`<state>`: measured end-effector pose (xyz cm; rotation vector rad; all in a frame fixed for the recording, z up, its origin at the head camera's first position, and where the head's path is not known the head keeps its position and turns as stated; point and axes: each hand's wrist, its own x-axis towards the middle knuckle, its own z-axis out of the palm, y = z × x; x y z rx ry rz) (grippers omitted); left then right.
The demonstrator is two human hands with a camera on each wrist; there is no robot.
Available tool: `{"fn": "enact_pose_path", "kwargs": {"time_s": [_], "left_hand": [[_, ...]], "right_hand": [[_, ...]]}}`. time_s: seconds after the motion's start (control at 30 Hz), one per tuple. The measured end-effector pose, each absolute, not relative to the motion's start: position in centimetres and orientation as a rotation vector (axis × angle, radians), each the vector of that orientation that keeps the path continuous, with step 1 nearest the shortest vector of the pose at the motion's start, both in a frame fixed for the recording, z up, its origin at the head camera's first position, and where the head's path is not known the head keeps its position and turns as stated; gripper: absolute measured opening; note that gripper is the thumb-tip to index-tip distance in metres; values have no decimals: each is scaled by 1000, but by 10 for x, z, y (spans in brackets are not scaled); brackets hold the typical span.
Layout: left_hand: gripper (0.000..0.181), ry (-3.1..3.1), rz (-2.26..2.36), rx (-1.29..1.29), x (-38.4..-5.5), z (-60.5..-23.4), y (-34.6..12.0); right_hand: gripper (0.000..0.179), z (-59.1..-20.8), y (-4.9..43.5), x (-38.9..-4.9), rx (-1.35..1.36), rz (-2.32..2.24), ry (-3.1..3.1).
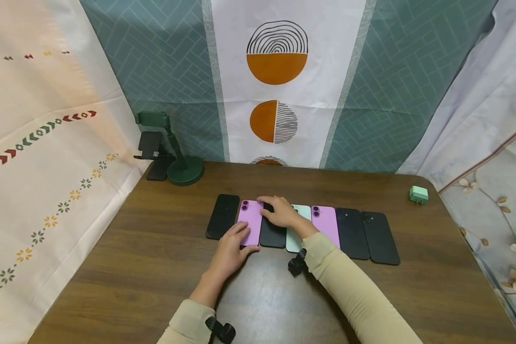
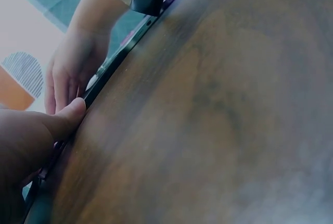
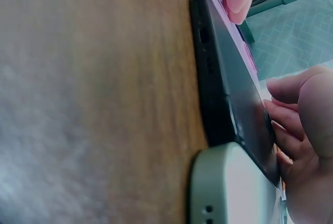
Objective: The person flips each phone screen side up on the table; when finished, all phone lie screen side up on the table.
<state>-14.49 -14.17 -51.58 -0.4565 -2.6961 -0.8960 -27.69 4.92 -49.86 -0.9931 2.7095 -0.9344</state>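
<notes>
A teal-and-white cloth printed with orange half-circles (image 1: pixel 172 62) hangs behind a brown wood-grain bench (image 1: pixel 133 267), with a cream patterned cloth (image 1: pixel 38 157) at left and a white flowered one (image 1: pixel 490 95) at right. A person in tan sleeves (image 1: pixel 357 289) leans both arms over the bench, where seven smartphones lie in a side-by-side row near its middle. A dark green round-based stand (image 1: pixel 186 170) occupies the far left corner.

The left hand (image 1: pixel 230 244), fingers and thumb spread, rests on a lilac phone (image 1: pixel 251 222), second from left, its thumb at the near edge of the row. The right hand (image 1: pixel 280 212), loosely bent, touches the far end of the black phone beside it (image 1: pixel 273 236), fingertips reaching the lilac phone's far corner; neither hand has a phone lifted.

A black phone (image 1: pixel 221 217) lies at the row's left end; a mint-green phone (image 1: pixel 294 242), partly beneath the right wrist, a second lilac phone (image 1: pixel 327 224) and two more black phones (image 1: pixel 353 235) complete it. Small black cameras (image 1: pixel 228 333) sit at both wrists, and a mint-green charger plug (image 1: pixel 419 194) lies at far right.
</notes>
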Motion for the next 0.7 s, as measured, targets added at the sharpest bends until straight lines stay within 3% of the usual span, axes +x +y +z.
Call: {"fn": "enact_pose_path", "kwargs": {"time_s": [0.23,0.47,0.7], "left_hand": [[57,-2684,-927,-461,-144,-518,-142],[55,-2646,-967,-482,-145,-520,-141],[62,-2652,-1018,-480,-145,-519,-142]], "right_hand": [[41,-500,48,-277,-891,-1090,2629],[50,-499,51,-278,-929,-1194,2590],[53,-500,55,-280,-912,-1310,2580]]}}
